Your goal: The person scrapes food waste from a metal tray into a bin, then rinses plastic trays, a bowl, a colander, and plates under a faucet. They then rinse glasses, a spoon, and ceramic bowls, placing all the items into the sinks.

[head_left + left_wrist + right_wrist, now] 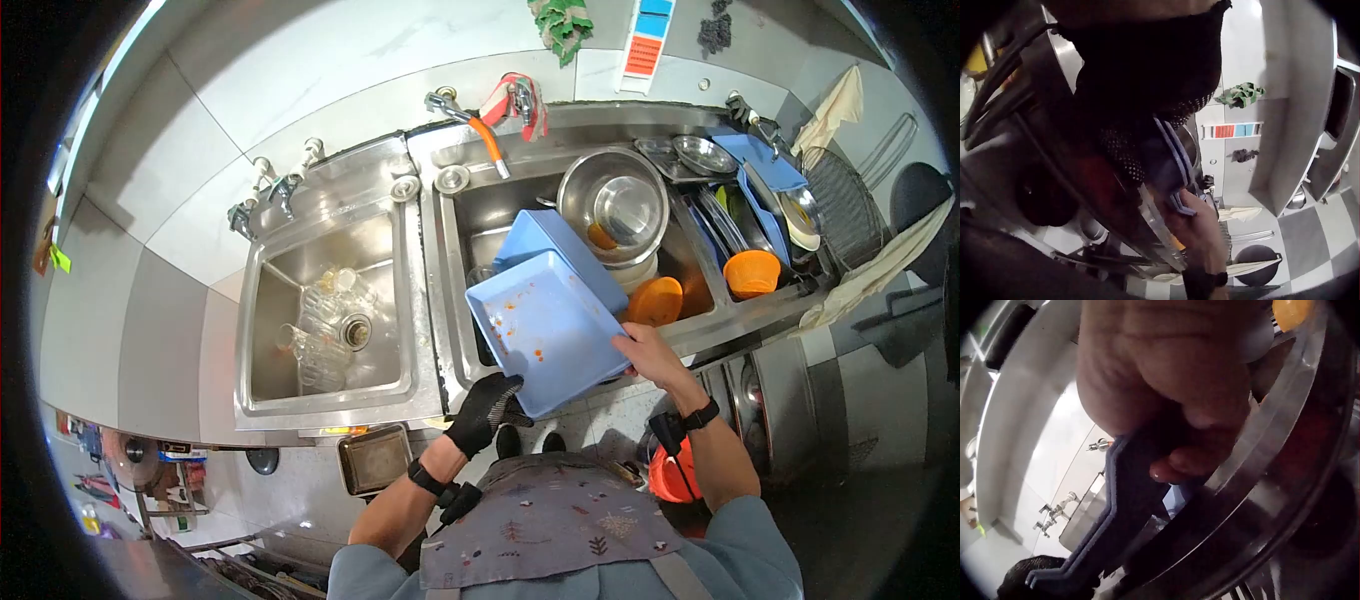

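Observation:
A shallow light-blue tray (560, 325), dotted with orange food bits, is held tilted over the front edge of the right sink. My left hand (485, 412), in a black glove, grips its near-left corner. Bare, my right hand (655, 360) pinches the right edge, thumb on top and fingers underneath. In the right wrist view the tray's edge (1110, 494) shows as a doubled rim, with my right fingers (1194, 456) curled below it. The left wrist view is dark, and the glove (1147, 69) hides much of the tray there.
Behind the tray, a blue tub (548, 238), a steel bowl (575, 185) and an orange bowl (655, 302) crowd the right sink. Glasses (318, 355) lie in the left sink (262, 340). An orange-spouted faucet (490, 148) overhangs the right basin. Stacked dishes (735, 220) stand at right.

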Demonstrator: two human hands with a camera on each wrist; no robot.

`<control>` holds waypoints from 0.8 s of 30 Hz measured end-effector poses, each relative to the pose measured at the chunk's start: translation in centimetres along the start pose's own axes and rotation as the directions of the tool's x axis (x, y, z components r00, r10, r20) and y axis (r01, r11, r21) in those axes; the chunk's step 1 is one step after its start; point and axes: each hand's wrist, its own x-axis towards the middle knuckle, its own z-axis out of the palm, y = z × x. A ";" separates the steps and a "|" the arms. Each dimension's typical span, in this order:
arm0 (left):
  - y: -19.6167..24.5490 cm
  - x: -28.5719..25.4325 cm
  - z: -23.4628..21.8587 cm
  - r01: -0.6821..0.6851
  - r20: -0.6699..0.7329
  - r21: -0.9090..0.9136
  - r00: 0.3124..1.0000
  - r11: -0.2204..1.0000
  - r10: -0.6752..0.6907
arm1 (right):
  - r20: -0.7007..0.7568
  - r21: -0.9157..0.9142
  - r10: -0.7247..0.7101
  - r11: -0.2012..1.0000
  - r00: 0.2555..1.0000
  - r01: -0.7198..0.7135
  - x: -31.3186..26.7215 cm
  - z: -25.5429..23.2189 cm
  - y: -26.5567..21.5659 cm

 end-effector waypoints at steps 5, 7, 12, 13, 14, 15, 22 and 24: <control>0.3 -0.9 0.5 -0.074 -0.028 0.131 0.997 0.989 0.078 | -0.009 0.007 -0.070 0.998 0.998 0.070 -1.8 0.1 -1.5; -0.7 -0.7 0.0 -0.075 -0.046 0.163 0.995 0.984 0.083 | 0.068 0.027 -0.074 0.997 0.995 0.072 -1.4 -0.9 -1.4; -1.8 -1.8 -2.7 -0.222 0.045 0.424 0.973 0.878 0.224 | -0.060 -0.018 -0.261 0.965 0.963 0.261 3.0 -3.9 -1.8; -2.6 -1.7 -3.5 -0.284 0.101 0.513 0.957 0.810 0.272 | -0.064 -0.016 -0.263 0.965 0.963 0.263 4.2 -4.0 -2.4; -2.7 -2.0 -3.2 -0.353 0.061 0.469 0.927 0.809 0.369 | -0.069 -0.253 -0.333 0.918 0.940 0.306 5.2 -3.6 -3.2; -2.3 -2.5 -3.7 -0.350 0.064 0.473 0.929 0.809 0.365 | -0.057 -0.474 -0.398 0.818 0.916 0.326 6.2 -3.2 -3.8; 7.3 -7.3 -2.5 -0.374 -0.078 0.791 0.723 0.484 0.687 | 0.046 -0.641 -0.265 0.732 0.963 0.232 16.7 -0.3 -1.8; 7.2 -7.7 -6.5 -0.185 0.260 0.965 0.569 -0.186 0.780 | 0.067 -0.694 -0.144 0.704 0.987 0.150 17.8 0.1 -1.5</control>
